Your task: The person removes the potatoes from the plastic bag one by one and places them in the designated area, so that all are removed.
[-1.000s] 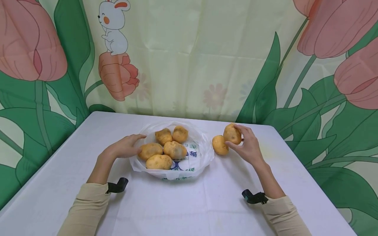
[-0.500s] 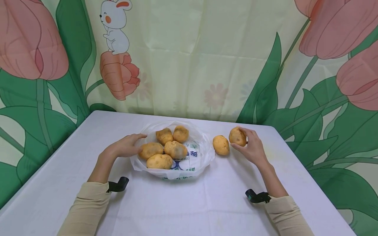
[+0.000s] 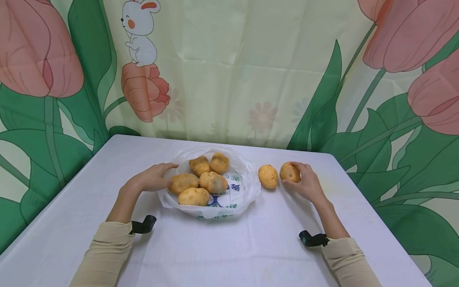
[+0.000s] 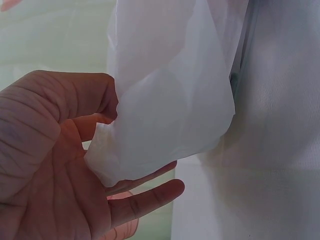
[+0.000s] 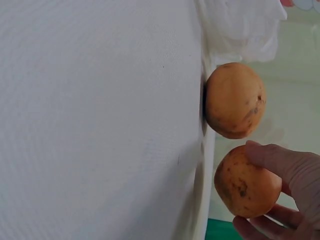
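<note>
A white translucent plastic bag [image 3: 242,199] with printed lettering stands opened out on the table, several potatoes [image 3: 193,196] inside it. My left hand [image 3: 152,178] holds the bag's left rim; in the left wrist view the white plastic [image 4: 165,115] passes between thumb and fingers. Right of the bag, a loose potato [image 3: 268,176] lies on the table. Just beyond it my right hand [image 3: 306,183] grips another potato [image 3: 290,172] between thumb and fingers, close above the tabletop. The right wrist view shows dark marks on this held potato [image 5: 245,185], and a gap between both potatoes.
A white cloth covers the table [image 3: 201,255]. Behind its far edge hangs a curtain [image 3: 229,79] printed with tulips and a rabbit. Each forearm wears a small black camera near the cuff, such as the right camera [image 3: 312,239].
My right hand has moved the held potato right, away from the loose potato, and lowered it toward the table. My left hand has stayed at the bag's rim.
</note>
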The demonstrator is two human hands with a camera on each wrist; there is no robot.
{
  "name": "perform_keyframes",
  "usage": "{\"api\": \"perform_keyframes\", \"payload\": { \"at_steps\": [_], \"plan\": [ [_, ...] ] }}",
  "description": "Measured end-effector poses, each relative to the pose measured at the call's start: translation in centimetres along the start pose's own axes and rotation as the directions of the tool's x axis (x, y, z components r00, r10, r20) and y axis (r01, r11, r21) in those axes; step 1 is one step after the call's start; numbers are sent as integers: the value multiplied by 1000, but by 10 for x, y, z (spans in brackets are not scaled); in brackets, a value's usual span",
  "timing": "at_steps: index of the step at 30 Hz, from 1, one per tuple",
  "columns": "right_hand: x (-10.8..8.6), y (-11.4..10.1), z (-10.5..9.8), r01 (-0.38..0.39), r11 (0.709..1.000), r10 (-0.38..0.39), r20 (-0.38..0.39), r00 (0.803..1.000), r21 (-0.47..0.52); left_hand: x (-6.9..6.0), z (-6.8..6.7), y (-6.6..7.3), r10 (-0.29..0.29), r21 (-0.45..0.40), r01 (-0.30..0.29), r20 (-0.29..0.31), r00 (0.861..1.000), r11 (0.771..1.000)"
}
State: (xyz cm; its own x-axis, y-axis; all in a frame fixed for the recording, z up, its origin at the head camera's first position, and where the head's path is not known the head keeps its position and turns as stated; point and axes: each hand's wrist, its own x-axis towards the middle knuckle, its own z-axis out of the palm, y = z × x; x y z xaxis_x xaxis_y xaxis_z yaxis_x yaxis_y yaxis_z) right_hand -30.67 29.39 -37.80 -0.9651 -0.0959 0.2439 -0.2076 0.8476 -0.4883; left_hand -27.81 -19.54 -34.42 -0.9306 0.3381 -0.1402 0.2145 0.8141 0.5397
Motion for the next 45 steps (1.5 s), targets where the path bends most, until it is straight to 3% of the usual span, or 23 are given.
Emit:
{"api": "perform_keyframes", "payload": {
  "at_steps": [18, 38, 45],
  "plan": [
    [1, 5, 3, -53, 999, 54, 74, 996, -4, 3, -1, 2, 4, -1, -4, 3, 1000, 1000],
    [2, -7, 2, -63, 998, 63, 34, 997, -8, 3, 1, -4, -20, -11, 20, 15, 1000, 1000],
    [-2, -18, 0, -52, 999, 52, 7, 999, 5, 1, 2, -4, 2, -17, -2, 8, 1000, 1000]
  ]
}}
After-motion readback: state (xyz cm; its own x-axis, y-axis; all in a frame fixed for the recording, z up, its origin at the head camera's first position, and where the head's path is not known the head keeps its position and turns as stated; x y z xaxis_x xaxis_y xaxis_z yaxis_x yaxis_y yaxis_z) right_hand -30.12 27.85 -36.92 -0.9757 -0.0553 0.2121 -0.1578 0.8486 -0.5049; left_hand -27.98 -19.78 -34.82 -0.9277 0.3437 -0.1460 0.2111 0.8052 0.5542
